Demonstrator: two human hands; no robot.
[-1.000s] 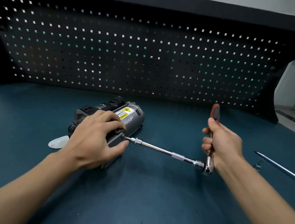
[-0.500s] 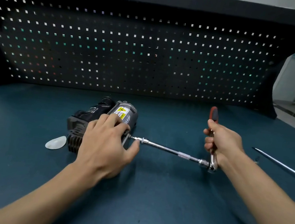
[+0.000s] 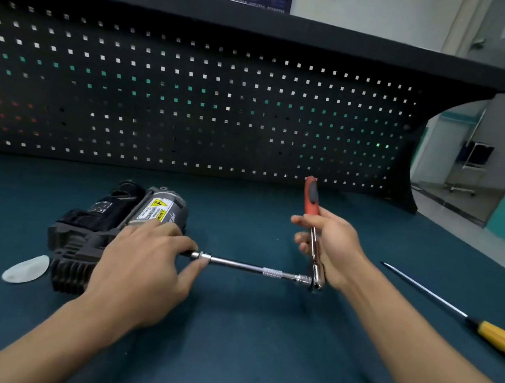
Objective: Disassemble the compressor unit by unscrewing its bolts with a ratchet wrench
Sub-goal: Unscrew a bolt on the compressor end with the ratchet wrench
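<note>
Head view, sole view on record. The compressor unit (image 3: 106, 230) lies on its side on the dark green bench top (image 3: 241, 349), left of centre, just short of the black pegboard (image 3: 192, 104) at the far edge; its finned black block faces near-left, and its grey cylinder with a yellow warning label (image 3: 158, 207) points far-right.

The left hand (image 3: 143, 270) lies over the right end of the unit, fingers spread across the housing; forefinger and thumb close lightly on the left tip of the extension bar (image 3: 245, 266), where it meets the unit; the bolt itself is hidden under the fingers.

The extension bar runs level, left to right, just above the bench, and joins the head of the ratchet wrench (image 3: 312, 202) at its right end. The wrench handle stands nearly upright, its red grip topmost. The right hand (image 3: 333, 249) is wrapped round the chrome shank below the red grip, fingers curled, a firm hold.

A pale translucent disc (image 3: 25, 268) lies flat on the bench, touching or just beside the near-left corner of the unit; which of the two cannot be told. A screwdriver (image 3: 482, 327) with a yellow handle lies well apart at near right, its blade pointing far-left.
</note>
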